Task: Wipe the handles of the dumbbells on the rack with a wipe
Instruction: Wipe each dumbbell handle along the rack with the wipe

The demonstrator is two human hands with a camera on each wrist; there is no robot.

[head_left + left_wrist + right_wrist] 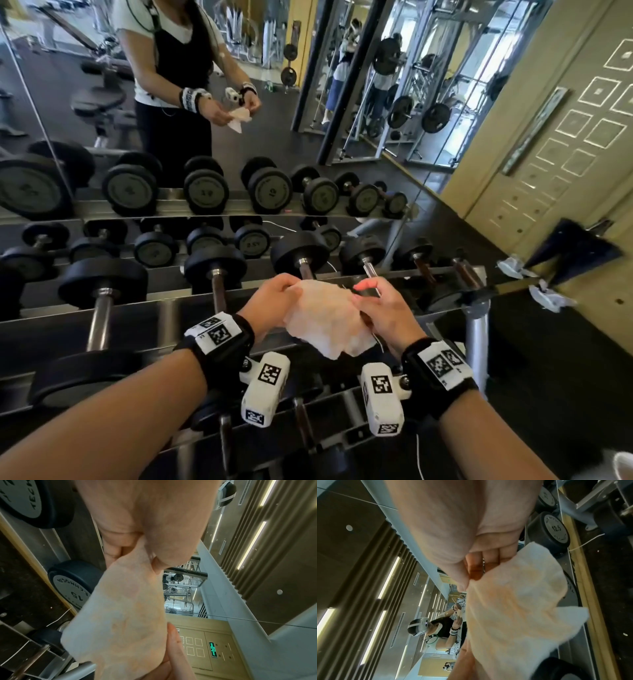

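Both hands, left hand [274,301] and right hand [383,308], pinch the wipe [325,317] above the rack [164,317]; stretched this thin, it might tear.

black wristbands [219,346], white tagged wrist cameras [265,389]

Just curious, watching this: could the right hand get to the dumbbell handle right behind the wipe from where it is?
Probably yes. The right hand hangs just above that dumbbell handle with nothing between them, though it and the left hand are both pinching the wipe.
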